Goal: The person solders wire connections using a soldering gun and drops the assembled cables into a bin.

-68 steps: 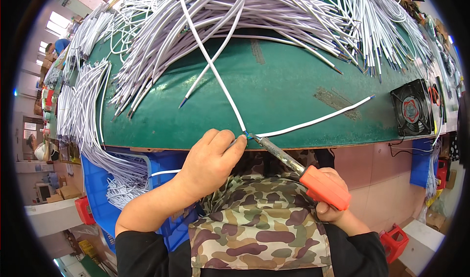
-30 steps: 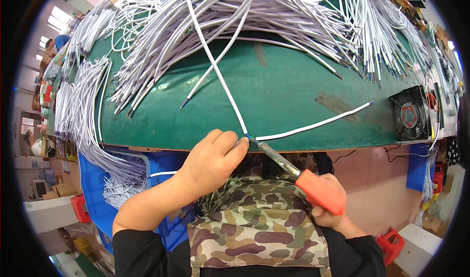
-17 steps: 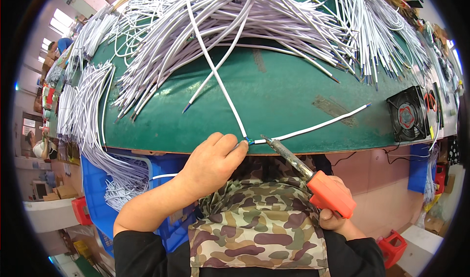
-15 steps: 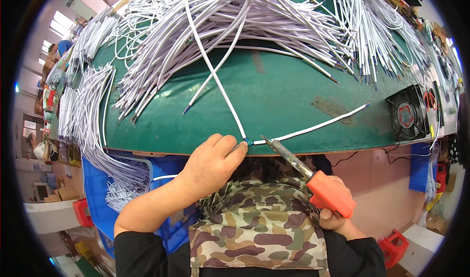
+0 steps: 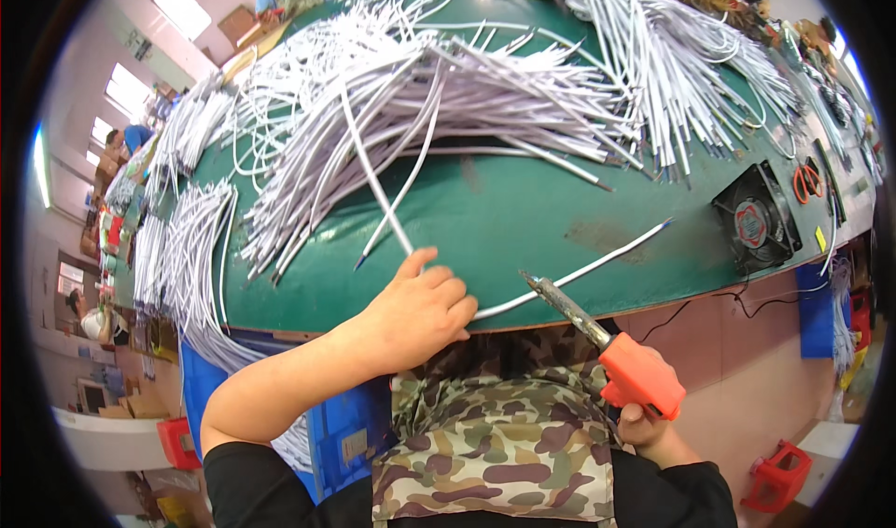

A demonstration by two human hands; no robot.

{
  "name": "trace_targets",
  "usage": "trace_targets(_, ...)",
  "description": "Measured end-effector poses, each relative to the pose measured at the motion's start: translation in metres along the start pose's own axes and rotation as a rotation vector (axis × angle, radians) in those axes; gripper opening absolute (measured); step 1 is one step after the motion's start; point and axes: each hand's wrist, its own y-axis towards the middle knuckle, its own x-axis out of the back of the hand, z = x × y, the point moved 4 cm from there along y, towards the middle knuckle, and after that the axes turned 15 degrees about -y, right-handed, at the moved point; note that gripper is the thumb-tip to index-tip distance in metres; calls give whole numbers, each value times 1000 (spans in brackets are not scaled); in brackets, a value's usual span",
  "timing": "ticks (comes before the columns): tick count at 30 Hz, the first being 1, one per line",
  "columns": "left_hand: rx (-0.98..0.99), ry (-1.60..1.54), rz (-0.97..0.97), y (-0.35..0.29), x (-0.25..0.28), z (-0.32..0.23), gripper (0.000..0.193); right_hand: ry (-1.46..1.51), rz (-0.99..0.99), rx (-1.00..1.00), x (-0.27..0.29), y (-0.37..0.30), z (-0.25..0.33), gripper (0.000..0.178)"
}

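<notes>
Two white cables [image 5: 392, 213] are crossing under your left hand [image 5: 420, 304], fingers pressed together pinning them at the green surface's [image 5: 523, 220] near edge. Your right hand [image 5: 644, 425] is gripping the soldering iron [image 5: 597, 341]; its tip is hovering close enough to scorch your knuckles or melt insulation.

Our left hand [image 5: 415, 304] covers the bend of the white cable [image 5: 569, 273]. Our right hand [image 5: 644, 425] is mostly hidden behind the soldering iron's orange handle [image 5: 639, 379]; its grip cannot be judged.

Bent white cable [image 5: 569, 274] on green table; orange-handled soldering iron [image 5: 597, 337] tilted beside it.
</notes>
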Motion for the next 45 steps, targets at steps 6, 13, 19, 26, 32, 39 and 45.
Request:
trace_targets(6,299,-274,813,7,24,14,31,57,-133,-105,24,6,0,48)
trace_targets(13,415,-1073,667,-30,112,28,26,94,-387,-249,56,3,-12,51)
trace_targets(19,22,-1323,-761,-110,199,24,28,137,-532,-296,94,-4,-20,78)
trace_targets(26,-153,-1695,-1363,-143,189,28,18,-74,-698,-239,133,19,-9,84)
trace_targets(32,111,-2052,-1311,-42,43,21,16,58,-712,-145,131,40,7,91)
trace_targets(39,513,-2312,-1380,31,-78,10,12,717,-344,-130,20,65,7,71)
trace_targets(45,437,-2397,-1230,22,-86,-10,10,886,-75,-362,-70,83,9,82)
